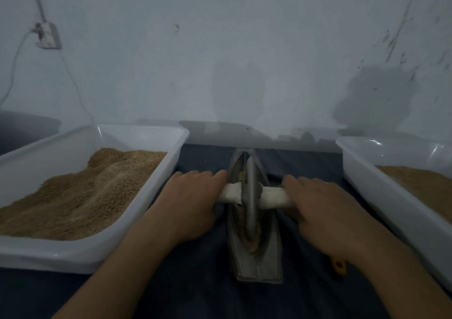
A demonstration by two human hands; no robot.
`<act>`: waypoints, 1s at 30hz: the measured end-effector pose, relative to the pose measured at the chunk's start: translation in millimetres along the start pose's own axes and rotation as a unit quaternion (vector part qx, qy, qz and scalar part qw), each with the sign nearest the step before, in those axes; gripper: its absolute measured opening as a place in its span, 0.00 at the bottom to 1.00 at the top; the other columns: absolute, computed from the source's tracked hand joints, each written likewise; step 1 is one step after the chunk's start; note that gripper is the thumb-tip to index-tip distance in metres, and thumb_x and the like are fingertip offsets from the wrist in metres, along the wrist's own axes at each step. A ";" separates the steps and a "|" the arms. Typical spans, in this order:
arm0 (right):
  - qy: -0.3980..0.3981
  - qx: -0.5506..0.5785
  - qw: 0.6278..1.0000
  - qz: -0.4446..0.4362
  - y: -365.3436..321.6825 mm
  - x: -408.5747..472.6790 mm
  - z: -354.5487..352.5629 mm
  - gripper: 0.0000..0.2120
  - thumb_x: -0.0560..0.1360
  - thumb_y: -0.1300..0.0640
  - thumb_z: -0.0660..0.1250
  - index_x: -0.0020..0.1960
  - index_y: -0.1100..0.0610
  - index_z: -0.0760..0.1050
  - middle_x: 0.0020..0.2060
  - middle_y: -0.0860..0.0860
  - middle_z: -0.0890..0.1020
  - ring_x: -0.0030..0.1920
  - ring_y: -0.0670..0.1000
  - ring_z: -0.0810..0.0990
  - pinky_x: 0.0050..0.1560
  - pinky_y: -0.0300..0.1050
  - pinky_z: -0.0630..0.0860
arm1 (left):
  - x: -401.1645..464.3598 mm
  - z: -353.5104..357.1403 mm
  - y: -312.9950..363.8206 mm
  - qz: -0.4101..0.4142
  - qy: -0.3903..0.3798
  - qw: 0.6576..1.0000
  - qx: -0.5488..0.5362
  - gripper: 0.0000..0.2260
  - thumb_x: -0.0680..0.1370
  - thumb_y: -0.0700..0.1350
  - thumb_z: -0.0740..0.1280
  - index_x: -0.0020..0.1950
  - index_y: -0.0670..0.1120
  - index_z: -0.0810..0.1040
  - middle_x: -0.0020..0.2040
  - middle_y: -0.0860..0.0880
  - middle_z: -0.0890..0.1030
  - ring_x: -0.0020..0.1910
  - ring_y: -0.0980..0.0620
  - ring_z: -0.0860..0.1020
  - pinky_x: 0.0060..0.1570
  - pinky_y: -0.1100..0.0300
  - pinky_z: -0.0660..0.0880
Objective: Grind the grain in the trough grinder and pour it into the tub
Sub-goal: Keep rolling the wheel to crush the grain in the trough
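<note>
A pale, stained wall with a socket and trailing cable backs a surface draped in dark blue cloth [208,282], and everything sits relative to the grey metal boat-shaped trough grinder [254,252] at its middle. Left of the trough stands a white plastic tub [73,257] heaped with coarse tan grain [80,196]. The left hand [193,201] lies just left of the trough, its grip wrapped over the white-bound axle handle [231,192], fingers curled down over it. The grey metal grinding wheel [250,196] stands upright in the groove, with brown ground grain [244,233] lying along the channel beneath and in front of it. The right hand [320,208] holds the handle's other end the same way. The wheel looks heavy and rigid; holding both ends evenly should keep it from tipping. Right of the trough is a second white plastic tub [381,196] holding finer brown meal [420,186].
</note>
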State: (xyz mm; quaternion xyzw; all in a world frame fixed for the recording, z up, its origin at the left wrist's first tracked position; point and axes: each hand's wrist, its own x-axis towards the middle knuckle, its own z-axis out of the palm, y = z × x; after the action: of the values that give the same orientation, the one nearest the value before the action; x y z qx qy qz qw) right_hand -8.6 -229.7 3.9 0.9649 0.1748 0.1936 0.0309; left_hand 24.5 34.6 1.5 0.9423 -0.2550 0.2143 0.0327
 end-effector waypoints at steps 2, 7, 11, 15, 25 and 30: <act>0.004 0.000 1.000 -0.001 -0.3 1.1 -0.5 0.17 0.76 0.50 0.67 0.51 0.43 0.57 0.41 0.42 0.66 0.40 0.46 0.66 0.41 0.46 0.64 | -2.8 0.8 1.8 0.002 0.003 1.000 -0.006 0.11 0.77 0.51 0.66 0.53 0.56 0.65 0.47 0.55 0.75 0.46 0.50 0.76 0.43 0.52 0.70; 0.031 -0.069 0.996 0.054 -6.9 33.8 16.9 0.15 0.75 0.52 0.67 0.58 0.50 0.66 0.48 0.48 0.73 0.48 0.53 0.72 0.47 0.50 0.67 | 25.0 16.7 4.3 -0.068 0.027 0.993 0.094 0.15 0.76 0.46 0.69 0.59 0.52 0.67 0.54 0.51 0.75 0.53 0.46 0.75 0.45 0.52 0.66; 0.043 -0.077 0.994 0.067 -5.9 37.6 24.4 0.15 0.75 0.54 0.66 0.61 0.53 0.69 0.50 0.51 0.74 0.50 0.56 0.73 0.50 0.52 0.67 | 28.2 23.3 6.6 -0.087 0.041 0.989 0.114 0.17 0.74 0.44 0.70 0.59 0.52 0.67 0.54 0.50 0.75 0.53 0.45 0.75 0.46 0.52 0.66; 0.019 -0.010 1.000 0.006 3.1 15.9 9.6 0.12 0.77 0.50 0.64 0.56 0.46 0.63 0.44 0.43 0.67 0.43 0.49 0.67 0.45 0.48 0.62 | 12.0 9.9 1.4 -0.028 0.025 0.999 0.038 0.13 0.76 0.49 0.67 0.56 0.55 0.65 0.49 0.53 0.75 0.48 0.47 0.77 0.43 0.53 0.66; 0.034 -0.076 0.995 0.055 -6.1 39.2 18.5 0.14 0.76 0.54 0.65 0.60 0.50 0.67 0.51 0.48 0.73 0.51 0.53 0.73 0.51 0.50 0.67 | 28.5 19.0 2.6 -0.070 0.035 0.993 0.088 0.16 0.75 0.46 0.71 0.58 0.53 0.68 0.53 0.51 0.76 0.51 0.47 0.77 0.46 0.53 0.71; 0.026 -0.052 0.998 0.027 -1.0 27.4 16.1 0.13 0.77 0.53 0.65 0.55 0.47 0.62 0.46 0.45 0.70 0.45 0.50 0.70 0.46 0.49 0.65 | 24.7 23.2 2.6 -0.056 0.057 0.994 0.071 0.13 0.75 0.48 0.69 0.55 0.54 0.68 0.49 0.52 0.77 0.47 0.47 0.78 0.43 0.53 0.69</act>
State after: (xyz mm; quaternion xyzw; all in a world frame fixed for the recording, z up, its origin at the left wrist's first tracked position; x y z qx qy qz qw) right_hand 21.0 -219.1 -1.1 0.9610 0.1391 0.2283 0.0710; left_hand 51.4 16.9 -9.2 0.9415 -0.1836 0.2826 -0.0079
